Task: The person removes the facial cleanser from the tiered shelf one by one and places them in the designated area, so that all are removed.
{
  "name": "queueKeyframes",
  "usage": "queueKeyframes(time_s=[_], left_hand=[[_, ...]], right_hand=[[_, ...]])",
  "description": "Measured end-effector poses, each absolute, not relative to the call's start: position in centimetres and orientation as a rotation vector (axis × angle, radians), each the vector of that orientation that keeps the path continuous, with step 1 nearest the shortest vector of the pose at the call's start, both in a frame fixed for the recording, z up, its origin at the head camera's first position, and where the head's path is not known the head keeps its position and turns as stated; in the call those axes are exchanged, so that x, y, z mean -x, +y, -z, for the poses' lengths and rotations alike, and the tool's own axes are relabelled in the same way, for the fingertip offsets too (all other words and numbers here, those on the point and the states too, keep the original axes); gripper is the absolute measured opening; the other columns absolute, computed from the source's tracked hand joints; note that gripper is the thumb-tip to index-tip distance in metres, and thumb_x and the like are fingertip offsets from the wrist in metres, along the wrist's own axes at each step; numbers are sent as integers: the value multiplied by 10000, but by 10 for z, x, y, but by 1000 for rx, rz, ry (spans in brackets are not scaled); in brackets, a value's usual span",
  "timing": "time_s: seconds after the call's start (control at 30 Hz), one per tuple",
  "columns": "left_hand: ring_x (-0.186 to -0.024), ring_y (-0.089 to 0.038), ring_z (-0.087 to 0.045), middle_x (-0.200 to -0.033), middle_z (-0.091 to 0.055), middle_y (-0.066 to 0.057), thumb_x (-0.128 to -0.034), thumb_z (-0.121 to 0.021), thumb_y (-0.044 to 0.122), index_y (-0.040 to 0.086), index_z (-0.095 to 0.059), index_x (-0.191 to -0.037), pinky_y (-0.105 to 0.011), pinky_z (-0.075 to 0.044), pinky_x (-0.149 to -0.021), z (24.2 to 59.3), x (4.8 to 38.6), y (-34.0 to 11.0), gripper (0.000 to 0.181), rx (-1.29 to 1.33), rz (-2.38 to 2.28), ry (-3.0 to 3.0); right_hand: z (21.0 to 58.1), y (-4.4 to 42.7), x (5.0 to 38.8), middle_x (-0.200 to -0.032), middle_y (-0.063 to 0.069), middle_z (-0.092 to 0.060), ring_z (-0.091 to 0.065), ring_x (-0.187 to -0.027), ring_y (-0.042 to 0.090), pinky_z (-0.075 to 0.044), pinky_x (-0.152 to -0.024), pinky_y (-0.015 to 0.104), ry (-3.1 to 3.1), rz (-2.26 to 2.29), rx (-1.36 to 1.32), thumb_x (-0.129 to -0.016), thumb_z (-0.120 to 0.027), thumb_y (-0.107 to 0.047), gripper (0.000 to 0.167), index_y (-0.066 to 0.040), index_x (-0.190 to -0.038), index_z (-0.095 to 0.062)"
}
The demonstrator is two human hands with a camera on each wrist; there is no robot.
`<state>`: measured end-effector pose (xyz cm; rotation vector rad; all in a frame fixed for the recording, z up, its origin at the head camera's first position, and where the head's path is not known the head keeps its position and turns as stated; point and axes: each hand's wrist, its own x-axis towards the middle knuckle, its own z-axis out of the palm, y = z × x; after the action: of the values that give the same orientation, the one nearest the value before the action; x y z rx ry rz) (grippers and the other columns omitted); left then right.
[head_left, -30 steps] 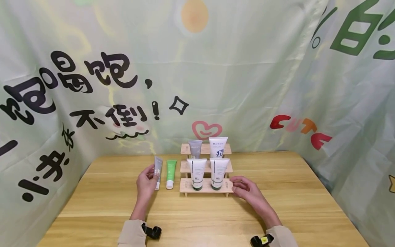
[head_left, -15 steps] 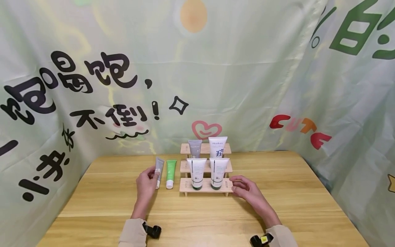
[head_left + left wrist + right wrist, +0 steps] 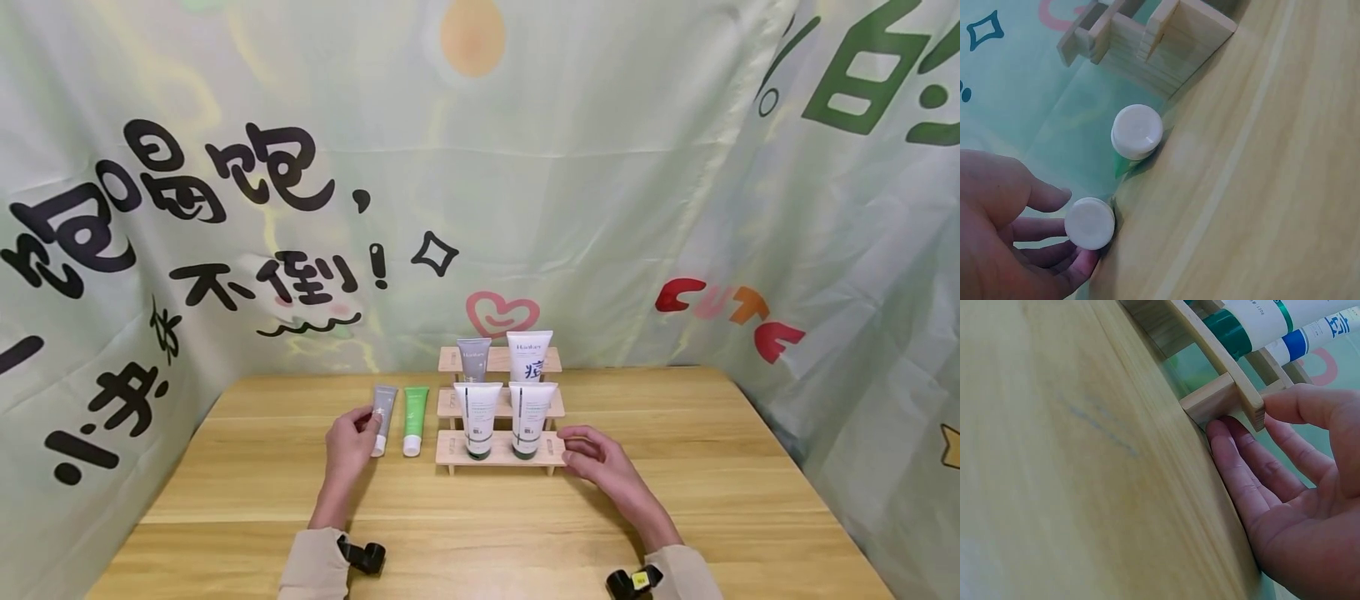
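Observation:
My left hand (image 3: 348, 442) holds a grey squeeze tube (image 3: 385, 402) at the left, thumb on its near side and fingers curled behind. In the left wrist view its white cap (image 3: 1090, 224) faces the camera, low by the tabletop. Just right of it, a green squeeze tube (image 3: 415, 412) lies with its cap toward me. My right hand (image 3: 603, 458) grips the right end of a stepped wooden stand (image 3: 501, 452); in the right wrist view the thumb touches the step's end and fingers reach beneath it.
Two white tubes (image 3: 478, 417) with green caps stand on the front step. Behind them on the stand are another grey tube (image 3: 474, 358) and a white tube with blue lettering (image 3: 529, 354). Printed cloth (image 3: 600, 208) hangs behind the wooden table (image 3: 495, 533).
The left hand has shifted slightly left, and the grey tube's top end is lower, level with the green tube. The right hand and stand have stayed in place.

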<state>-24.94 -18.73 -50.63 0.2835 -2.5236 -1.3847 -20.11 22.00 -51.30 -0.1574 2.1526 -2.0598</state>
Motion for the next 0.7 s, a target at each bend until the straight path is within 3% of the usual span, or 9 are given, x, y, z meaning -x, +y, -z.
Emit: queueKeyframes(time_s=[0.23,0.43,0.7], left_hand=[[-1047,-359,-630,-1179,-675,-267,-1011,-604,120,-90,-618,-1318,-429,-539,-873,502,248,-188,372,-266,1407,-2526],[-1194,-430,-603,-1340,-594,-306,-1028,-585,127,-94,-542,-1396,-540,-502,-1003,496,245,-188,432,-196,1438,-2549],[-1243,-431,-576,-1398,-575,-260,-1018,-612,91,-33,-576,-1389,-558,-475,-1039,475,239,-180,393,-61,1519,-2486]], right_hand=[[514,220,202,-1344,264,-589,-617,-1181,268,-564,-944,354,2140,2063,165,-978,-673,-85,454,69,-1379,-523],[515,221,203,-1354,264,-583,-612,-1187,274,-566,-938,350,2144,2058,168,-984,-673,-97,452,66,-1378,-526],[516,222,203,-1364,260,-580,-603,-1206,295,-566,-938,344,2145,2056,154,-990,-670,-107,451,57,-1385,-525]])
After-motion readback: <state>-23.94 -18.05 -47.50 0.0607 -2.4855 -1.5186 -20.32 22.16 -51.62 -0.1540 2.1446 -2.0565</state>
